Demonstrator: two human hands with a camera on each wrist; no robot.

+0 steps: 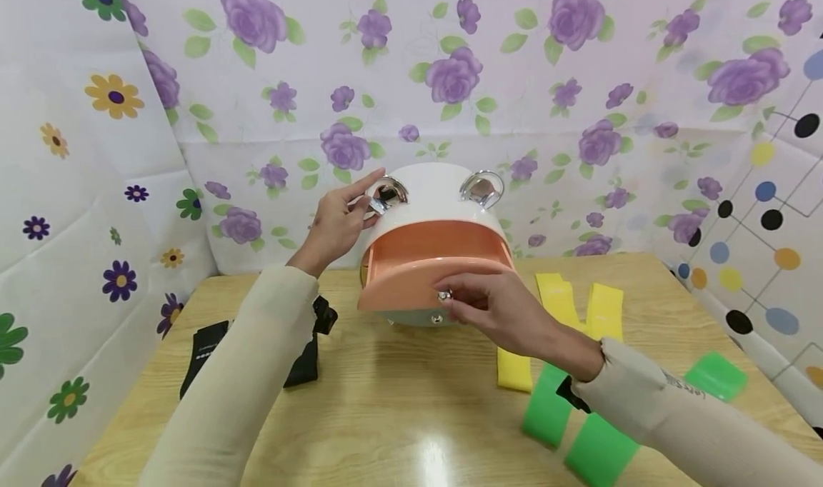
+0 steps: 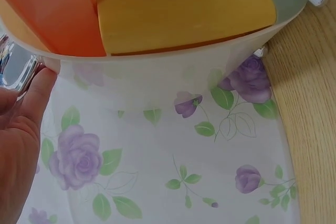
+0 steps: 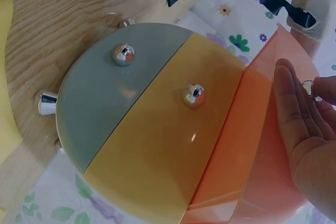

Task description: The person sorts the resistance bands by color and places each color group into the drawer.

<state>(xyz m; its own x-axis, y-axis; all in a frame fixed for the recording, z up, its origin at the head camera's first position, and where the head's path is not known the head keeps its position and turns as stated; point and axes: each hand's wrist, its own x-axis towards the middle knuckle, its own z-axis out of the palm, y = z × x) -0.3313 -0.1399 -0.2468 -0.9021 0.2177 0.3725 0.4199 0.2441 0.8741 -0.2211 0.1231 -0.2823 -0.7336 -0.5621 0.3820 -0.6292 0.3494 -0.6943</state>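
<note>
A rounded white box (image 1: 432, 194) with silver ear-like loops stands on the table, its orange top drawer (image 1: 405, 284) pulled out. My right hand (image 1: 508, 312) pinches the silver knob (image 1: 444, 295) of that drawer between thumb and fingers. My left hand (image 1: 337, 223) holds the silver loop (image 1: 388, 193) at the box's left. In the right wrist view, a yellow drawer (image 3: 163, 129) and a grey-green drawer (image 3: 115, 87), each with a round knob, lie flush beside the orange one (image 3: 262, 171). The left wrist view shows the box's white side (image 2: 157, 80) and my left fingers (image 2: 39, 95) at its loop.
Black strips (image 1: 302, 365) lie on the table (image 1: 386, 415) at the left, partly behind my left sleeve. Yellow strips (image 1: 604, 311) and green pieces (image 1: 601, 451) lie at the right, with another green piece (image 1: 716, 376) further right. Flowered cloth (image 1: 398, 66) hangs behind the box.
</note>
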